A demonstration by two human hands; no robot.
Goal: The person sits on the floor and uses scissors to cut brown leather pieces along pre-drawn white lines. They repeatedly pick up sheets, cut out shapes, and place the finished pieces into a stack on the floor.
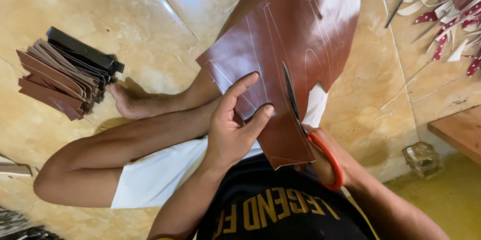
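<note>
Brown leather sheet point(295, 30) sits over your lap and crossed legs, glossy side up, marked with thin pale pattern lines; its lower edge comes down near your waist, the upper part runs out of frame at the top. Your left hand point(233, 125) pinches the sheet's left edge — thumb on top, fingers spread across the surface, closed on the leather. Your right hand point(325, 157) is mostly hidden behind the sheet and wrapped through the red handles of the scissors point(300, 120); the dark blades point up along one of the drawn lines and lie close together, cutting into the sheet from its lower edge. How tight the right fingers are — cannot tell, they're covered. You sit on a beige tiled floor point(125, 15), bare foot tucked just left of the sheet. Far left, well apart from your hands, a stack of cut brown leather strips point(55, 82) lies with a black block on top. Top right, a heap of red and white offcuts point(451, 15). A small clear glass block point(421, 159) stands on the floor right of your right arm, near a wooden edge point(458, 132).
</note>
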